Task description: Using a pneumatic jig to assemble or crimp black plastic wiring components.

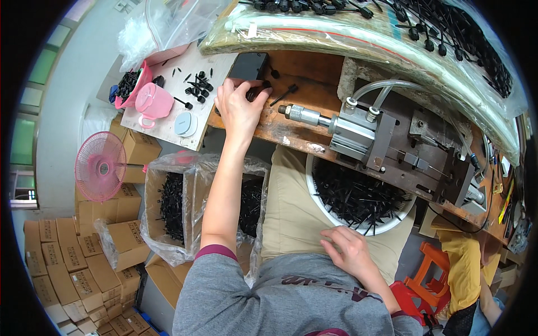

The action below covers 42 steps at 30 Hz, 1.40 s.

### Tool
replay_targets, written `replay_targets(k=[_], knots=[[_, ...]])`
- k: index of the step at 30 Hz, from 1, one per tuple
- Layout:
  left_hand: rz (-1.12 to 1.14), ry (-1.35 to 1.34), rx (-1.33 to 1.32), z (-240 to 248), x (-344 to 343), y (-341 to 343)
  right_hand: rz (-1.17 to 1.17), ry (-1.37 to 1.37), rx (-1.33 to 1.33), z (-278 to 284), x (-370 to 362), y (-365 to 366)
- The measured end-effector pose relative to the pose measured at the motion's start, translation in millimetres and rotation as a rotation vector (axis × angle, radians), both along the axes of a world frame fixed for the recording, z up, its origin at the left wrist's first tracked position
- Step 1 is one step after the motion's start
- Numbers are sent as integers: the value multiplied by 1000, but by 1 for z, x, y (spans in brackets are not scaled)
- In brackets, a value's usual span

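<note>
Rod on the desk, upper centre of the frame, slants up rightward, just right of the left hand; whether that nearer grip holds anything, I cannot tell; the right hand is unclenched.

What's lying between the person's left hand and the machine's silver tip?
In the head view, a thin-stemmed black piece lies on the wooden bench between the left hand and the silver tip.
</note>
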State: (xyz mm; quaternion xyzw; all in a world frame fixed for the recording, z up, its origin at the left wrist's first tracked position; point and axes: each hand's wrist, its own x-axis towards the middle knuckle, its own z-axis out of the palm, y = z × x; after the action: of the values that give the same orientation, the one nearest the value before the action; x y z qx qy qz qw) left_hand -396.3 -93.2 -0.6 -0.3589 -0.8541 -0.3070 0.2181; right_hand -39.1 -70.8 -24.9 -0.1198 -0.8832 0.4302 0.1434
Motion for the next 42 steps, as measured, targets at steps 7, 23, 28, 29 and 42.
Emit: replay_targets(k=[7, 23, 28, 29, 42], knots=[[-10, -107, 193, 12, 14, -6, 1, 9, 9, 0, -1, 1], [-313, -68, 163, 16, 27, -9, -9, -28, -1, 0, 1, 2], [-255, -289, 222, 40, 28, -6, 2, -8, -8, -1, 0, 2], [-269, -283, 200, 39, 26, -3, 12, -6, -8, -1, -1, 1], [-69, -197, 227, 74, 53, -8, -29, 65, 59, -7, 14, 4]])
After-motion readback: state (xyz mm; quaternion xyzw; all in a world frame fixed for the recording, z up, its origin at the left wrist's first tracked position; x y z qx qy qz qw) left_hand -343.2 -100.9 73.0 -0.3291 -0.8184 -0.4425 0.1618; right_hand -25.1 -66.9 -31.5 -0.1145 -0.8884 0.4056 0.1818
